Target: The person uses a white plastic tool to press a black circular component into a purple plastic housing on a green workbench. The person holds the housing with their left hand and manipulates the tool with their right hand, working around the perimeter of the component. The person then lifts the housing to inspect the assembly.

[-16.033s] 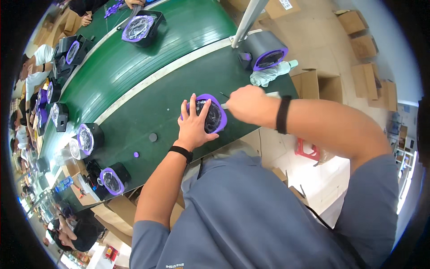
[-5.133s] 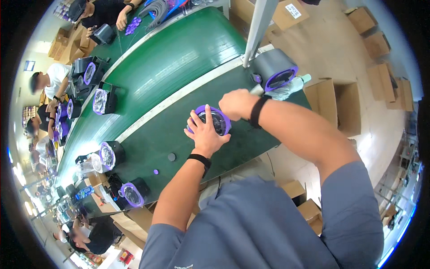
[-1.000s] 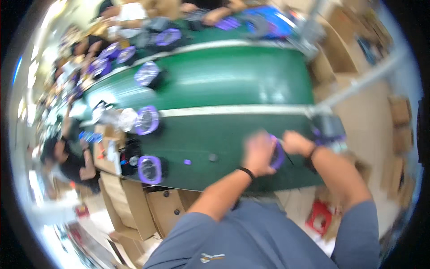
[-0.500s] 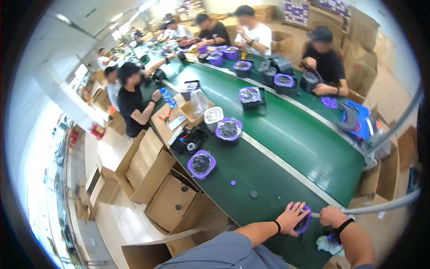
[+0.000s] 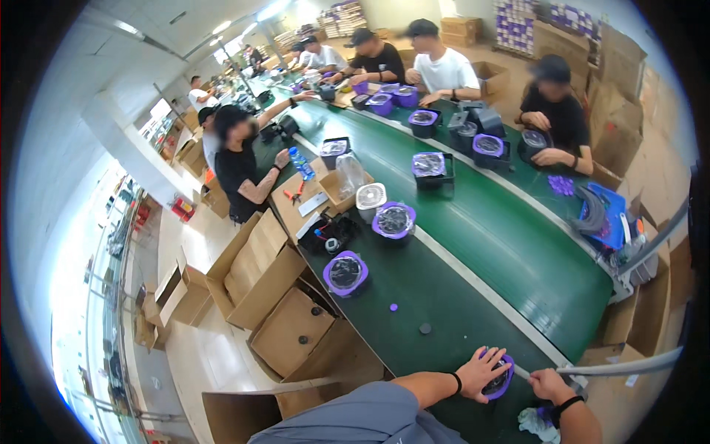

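Note:
My left hand (image 5: 481,372) lies across the top of a purple-rimmed black container (image 5: 504,381) near the front end of the green table. Its fingers are spread over the dark top and grip the rim. Just to the right, my closed right hand (image 5: 549,385) is by the container's side; whatever it holds, if anything, is hidden. A crumpled whitish cloth (image 5: 536,422) with something dark purple by it lies below my right wrist. Farther off on the table are a small dark round cap (image 5: 424,328) and a small purple cap (image 5: 393,307).
Purple-rimmed containers with film (image 5: 345,274) and a white-topped container (image 5: 370,201) stand farther left. A green conveyor belt (image 5: 488,237) runs alongside. Open cardboard boxes (image 5: 288,333) sit left of the table. A grey pole (image 5: 629,362) crosses at right. Several co-workers (image 5: 555,111) line the belt.
The view has shifted, so the scene sits slightly lower and farther right. My left hand stays on the container, and my right hand stays closed beside it.

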The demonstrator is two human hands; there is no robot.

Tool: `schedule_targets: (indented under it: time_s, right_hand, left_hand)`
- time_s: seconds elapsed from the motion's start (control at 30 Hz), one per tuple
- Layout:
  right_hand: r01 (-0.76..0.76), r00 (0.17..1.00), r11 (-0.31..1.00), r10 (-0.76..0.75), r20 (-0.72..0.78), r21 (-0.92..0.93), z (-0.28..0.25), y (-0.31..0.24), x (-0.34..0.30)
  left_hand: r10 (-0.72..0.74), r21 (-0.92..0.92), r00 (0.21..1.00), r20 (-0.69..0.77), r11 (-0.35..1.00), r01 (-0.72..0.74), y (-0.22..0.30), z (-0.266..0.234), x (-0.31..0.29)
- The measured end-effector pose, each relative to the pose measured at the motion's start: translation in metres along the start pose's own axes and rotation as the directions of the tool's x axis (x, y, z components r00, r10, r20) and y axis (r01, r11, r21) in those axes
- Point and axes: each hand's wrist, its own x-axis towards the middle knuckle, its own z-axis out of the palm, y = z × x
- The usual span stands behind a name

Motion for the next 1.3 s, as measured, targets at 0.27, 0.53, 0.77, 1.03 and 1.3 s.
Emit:
schedule_targets:
  time_s: [0.27,0.53,0.77,1.03,1.3]
  right_hand:
    - [0.001,0.999,0.957,0.014,0.052,-0.291,-0.031,-0.039,0.008]
    - [-0.032,0.949,0.958,0.118,0.292,-0.283,-0.076,-0.053,0.036]
    - [-0.019,0.948,0.991,-0.024,0.317,0.13,-0.037,0.021,0.047]
    - [-0.007,0.978,0.989,0.037,0.203,-0.147,-0.041,-0.041,0.021]
    - [-0.243,0.952,0.919,0.287,0.104,-0.309,-0.043,-0.105,0.012]
  left_hand:
    - [-0.086,0.044,0.992,0.089,0.996,0.082,0.009,-0.005,0.017]
    - [-0.016,0.068,1.0,-0.014,0.998,0.017,0.006,0.007,0.013]
    - [-0.019,0.041,1.0,0.008,0.999,0.019,0.003,0.008,0.014]
    - [0.114,0.099,0.981,0.156,0.987,-0.13,-0.025,-0.018,0.021]
    - [-0.583,-0.01,0.812,0.006,0.812,0.583,0.056,-0.007,0.029]
